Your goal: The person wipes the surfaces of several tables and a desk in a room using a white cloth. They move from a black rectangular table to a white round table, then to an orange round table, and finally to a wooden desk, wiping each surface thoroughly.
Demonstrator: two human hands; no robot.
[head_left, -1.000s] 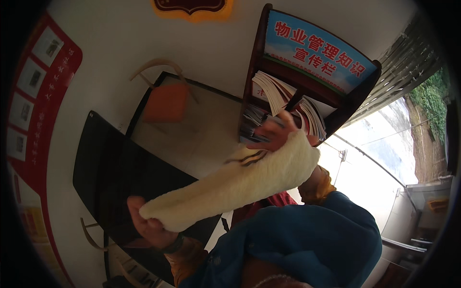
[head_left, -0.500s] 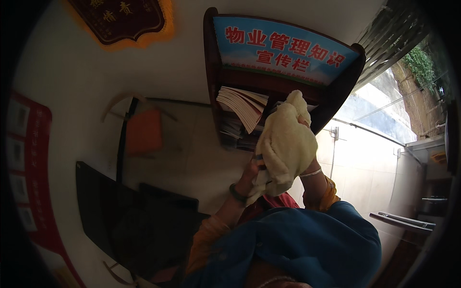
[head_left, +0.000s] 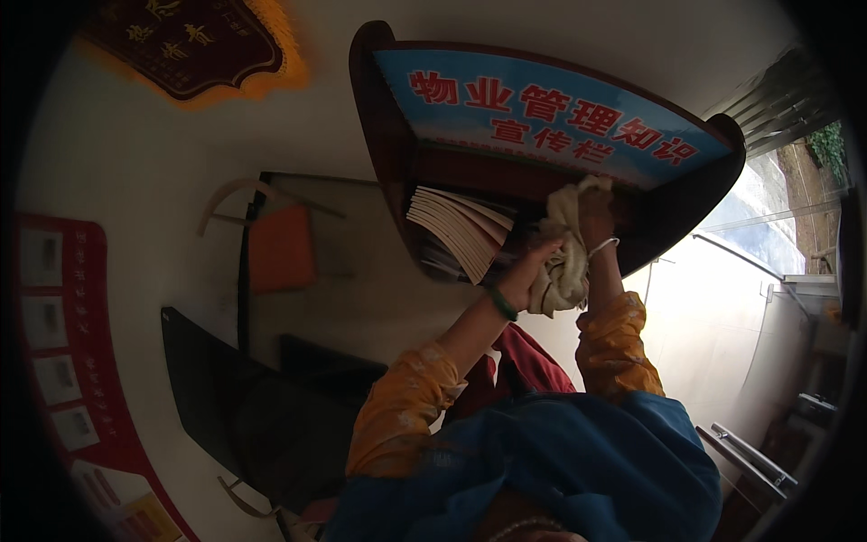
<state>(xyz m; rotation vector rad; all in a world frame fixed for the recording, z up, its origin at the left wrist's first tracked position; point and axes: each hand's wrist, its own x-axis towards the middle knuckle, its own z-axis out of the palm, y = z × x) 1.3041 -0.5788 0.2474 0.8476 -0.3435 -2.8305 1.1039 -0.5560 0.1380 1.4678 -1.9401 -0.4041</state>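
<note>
The fingers of the right hand (head_left: 598, 221) sink into shade beside the upper end of a pale, crumpled cloth (head_left: 562, 275), so while that hand clearly touches it, I cannot tell how tightly it closes. The left hand (head_left: 526, 275) grasps the cloth lower down, its fingers partly lost in the folds (a dark green band (head_left: 503, 305) circles that wrist). The bunched cloth hangs between both hands, in front of the dark wooden rack (head_left: 368, 104), and together they block the view of part of its right side. A fan of booklets (head_left: 462, 232) shows just left of the cloth; what lies below them is too dim to name. Overhead, the fringed pennant (head_left: 185, 50) is cut off by the upper rim. The orange-seated chair (head_left: 282, 248) stands to the left, well apart from the hands, and nearer the person is a black table (head_left: 217, 393), its far parts merging with shadow. The blue garment (head_left: 542, 452) covers much of the lower view, with a metal door handle (head_left: 748, 459) to its right.
</note>
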